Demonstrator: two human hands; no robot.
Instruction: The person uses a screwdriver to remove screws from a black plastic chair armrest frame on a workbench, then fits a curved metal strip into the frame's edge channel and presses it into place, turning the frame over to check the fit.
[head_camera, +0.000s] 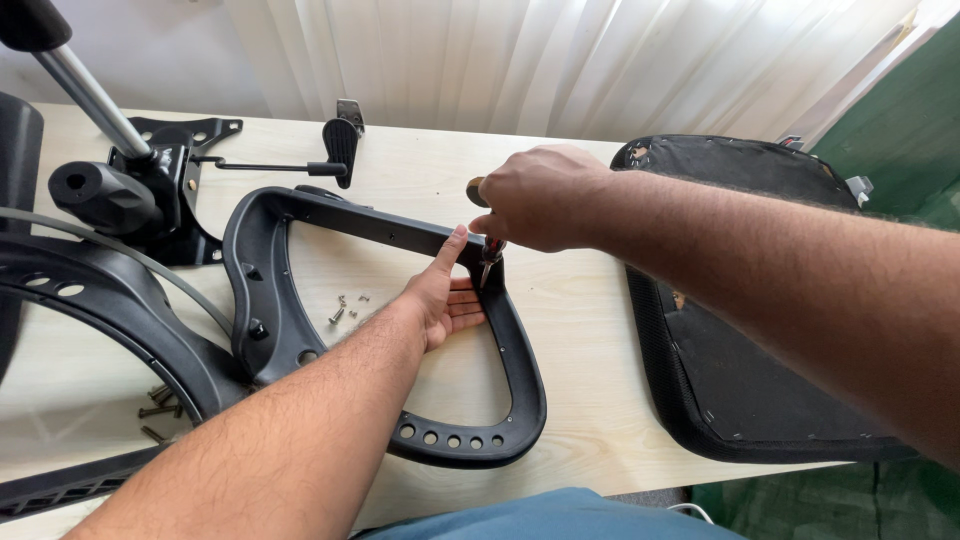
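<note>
at the far left lie the chair mechanism and a few loose screws on the pale table. your left hand lies flat inside the black armrest frame at mid-table, fingers together, thumb up against its bar. your right hand is closed round a screwdriver at the frame's corner. the frame looks stiff, light and apt to slide; brace it near that corner. the seat cushion lies right.
</note>
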